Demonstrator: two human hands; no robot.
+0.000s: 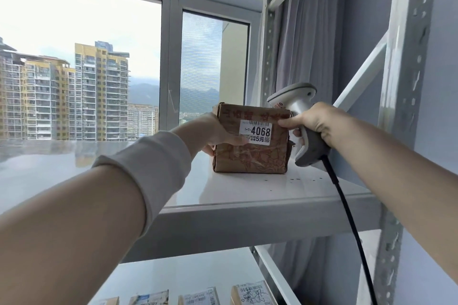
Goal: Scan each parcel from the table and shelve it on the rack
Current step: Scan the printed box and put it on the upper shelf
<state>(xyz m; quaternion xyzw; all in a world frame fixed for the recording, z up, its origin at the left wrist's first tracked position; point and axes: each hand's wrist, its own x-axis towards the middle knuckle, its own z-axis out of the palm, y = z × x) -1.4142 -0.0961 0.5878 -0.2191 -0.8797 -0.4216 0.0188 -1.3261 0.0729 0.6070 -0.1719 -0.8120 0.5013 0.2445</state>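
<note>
Parcel [251,141] on shelf [247,190], back from front edge; left hand [214,131] grips its side, right hand [316,124] grips scanner [293,96] beside it.

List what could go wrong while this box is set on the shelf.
The right hand grips the scanner, so only its thumb steadies the box, which could twist. The cable hangs past the shelf edge and might snag when that hand pulls back.

parcel [250,153]: rough brown cardboard under crinkled glossy tape [257,160], in left hand [213,132] | label [255,132]: matt white paper beside its thumb | scanner [297,96]: matt grey plastic in right hand [316,124] | shelf [247,188]: glossy white metal beneath the gripped parcel
</note>
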